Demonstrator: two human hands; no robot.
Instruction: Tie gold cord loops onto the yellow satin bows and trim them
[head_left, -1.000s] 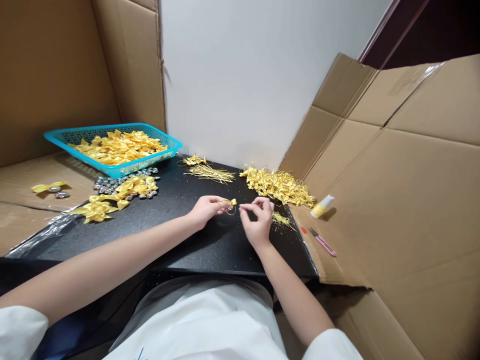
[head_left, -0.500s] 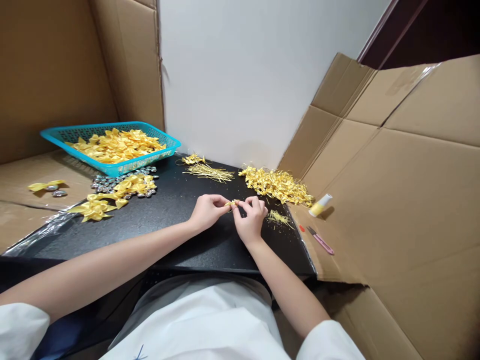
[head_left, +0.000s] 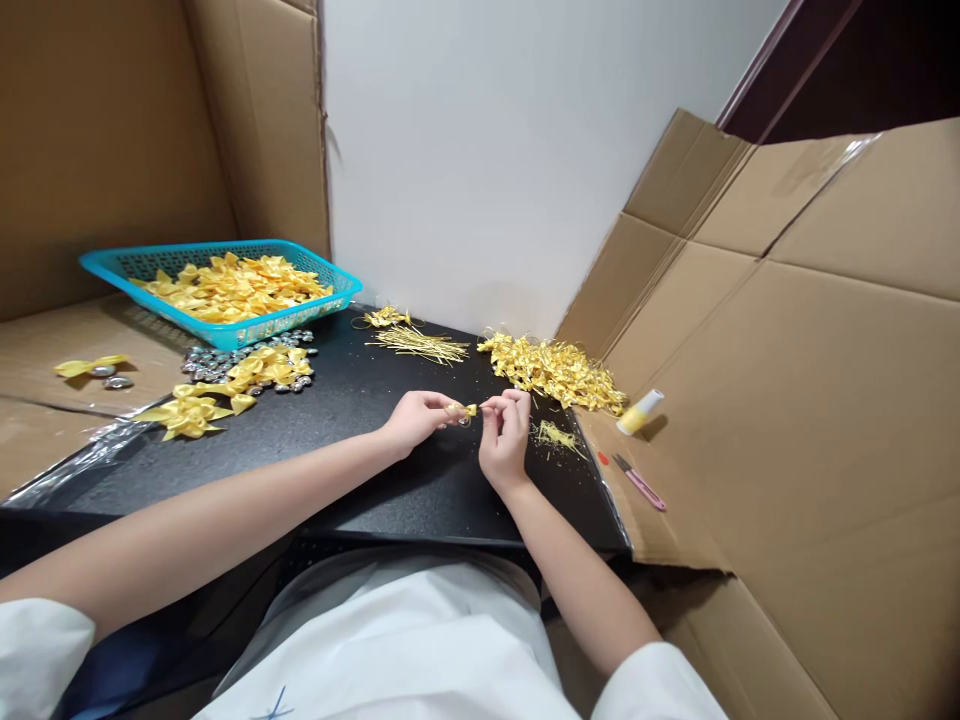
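Note:
Between my two hands, above the black tabletop (head_left: 262, 480), is a small yellow ribbon bow (head_left: 470, 410) with a thin loop hanging under it. My left hand (head_left: 417, 422) pinches the bow's left side between thumb and fingertips. At its right end, the thumb and forefinger of my right hand (head_left: 505, 440) are closed on the bow's edge; the exact grip is too small to make out. Behind my hands lies a bundle of thin gold ties (head_left: 421, 346). A heap of finished-looking gold bows (head_left: 555, 370) with ties lies beyond my right hand.
A blue basket (head_left: 225, 335) of yellow bows stands at the back left. Silvery beads (head_left: 206, 365) and yellow ribbon bows (head_left: 191, 412) lie before it. To the right are tie scraps (head_left: 556, 436), a white-and-yellow tube (head_left: 640, 412) and pink thread snips (head_left: 641, 483). Cardboard walls (head_left: 825, 380) flank the table.
My right hand has shifted slightly right, away from my left fingertips, so the bow shows more between them. My left hand still holds the bow.

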